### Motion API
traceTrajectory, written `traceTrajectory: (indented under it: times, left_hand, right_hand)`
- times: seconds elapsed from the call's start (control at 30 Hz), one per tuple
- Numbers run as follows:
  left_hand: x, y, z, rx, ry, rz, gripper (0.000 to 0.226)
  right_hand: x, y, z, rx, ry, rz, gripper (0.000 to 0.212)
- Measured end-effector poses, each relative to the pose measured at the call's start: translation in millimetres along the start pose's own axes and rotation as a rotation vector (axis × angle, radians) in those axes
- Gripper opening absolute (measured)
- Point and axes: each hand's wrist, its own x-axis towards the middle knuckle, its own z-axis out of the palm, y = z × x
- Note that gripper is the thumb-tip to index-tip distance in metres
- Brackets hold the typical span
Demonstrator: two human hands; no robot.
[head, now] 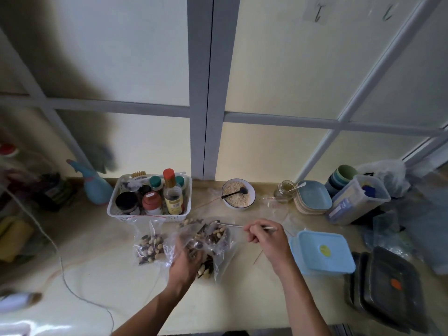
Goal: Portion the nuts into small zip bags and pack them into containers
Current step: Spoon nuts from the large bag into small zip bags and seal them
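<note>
My left hand [186,257] grips a clear zip bag [211,248] with mixed pale and dark nuts in it, near the middle of the counter. My right hand [265,235] pinches the handle of a metal spoon [228,224], whose bowl points left over the bag of nuts. A second small zip bag [150,246], filled with nuts, lies on the counter to the left. A light blue lidded container [322,252] sits to the right of my right hand. Black containers [388,289] are stacked at the far right.
A white basket [114,209] of jars and bottles stands behind the bags. A bowl of oats [238,194] with a black spoon, a glass jar [284,190], blue dishes [314,197] and a clear tub [358,202] line the back. A white cable [63,267] crosses the left counter.
</note>
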Motion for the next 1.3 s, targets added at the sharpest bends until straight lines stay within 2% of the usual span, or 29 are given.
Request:
traceTrajectory:
  times: [0.13, 0.2, 0.33, 0.5, 0.67, 0.73, 0.87, 1.03, 1.13, 1.23, 1.3]
  left_hand:
    - [-5, 5, 3, 0.056, 0.049, -0.024, 0.031]
    - [-7, 6, 2, 0.042, 0.099, -0.049, 0.031]
    - [-10, 6, 4, 0.033, 0.182, -0.103, 0.031]
    - [-13, 4, 10, 0.051, 0.239, -0.165, 0.031]
    - [-18, 24, 14, 0.090, 0.300, -0.167, 0.017]
    - [-17, 28, 15, 0.106, 0.318, -0.178, 0.022]
    - [-13, 20, 20, 0.084, 0.347, -0.185, 0.025]
    - [-8, 15, 23, 0.092, 0.386, -0.183, 0.023]
    - [-4, 14, 27, 0.099, 0.410, -0.197, 0.020]
    - [1, 12, 31, 0.112, 0.421, -0.226, 0.020]
    - [3, 12, 34, 0.111, 0.418, -0.220, 0.020]
  right_hand:
    - [20, 28, 7, -0.037, 0.003, 0.106, 0.024]
    - [23, 44, 16, -0.034, 0.007, 0.177, 0.029]
    - [25, 60, 27, 0.103, -0.029, 0.325, 0.035]
    - [33, 57, 30, 0.115, -0.120, 0.334, 0.030]
    - [44, 50, 34, -0.259, -0.105, 0.112, 0.037]
    - [42, 41, 32, -0.337, -0.109, 0.003, 0.036]
    - [40, 36, 26, -0.363, -0.120, -0.208, 0.030]
    - [54, 37, 15, -0.327, -0.056, -0.338, 0.027]
    - [62, 31, 12, -0.454, -0.059, -0.578, 0.035]
    - [65, 25, 15, -0.632, -0.125, -0.754, 0.045]
    - [68, 28, 18, -0.771, -0.220, -0.725, 0.047]
